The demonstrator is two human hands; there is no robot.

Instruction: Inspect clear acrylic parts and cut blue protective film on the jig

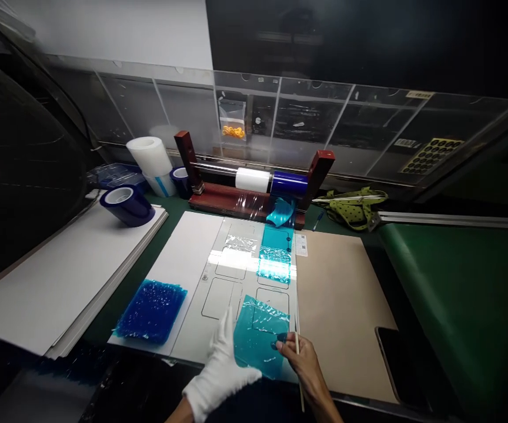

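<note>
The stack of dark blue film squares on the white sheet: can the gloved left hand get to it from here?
Probably yes: the stack lies uncovered just left of the left hand, nothing between them.

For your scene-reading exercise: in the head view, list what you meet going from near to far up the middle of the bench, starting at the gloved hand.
Gloved left hand → blue film sheet it touches → blue film strip on the panel → white roll on the red holder's bar → clear partition.

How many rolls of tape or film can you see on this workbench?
5, perhaps more hidden. A white roll and a blue roll sit on the wooden holder. A big white roll stands back left, a small blue one beside it, another blue roll on the white boards.
</note>
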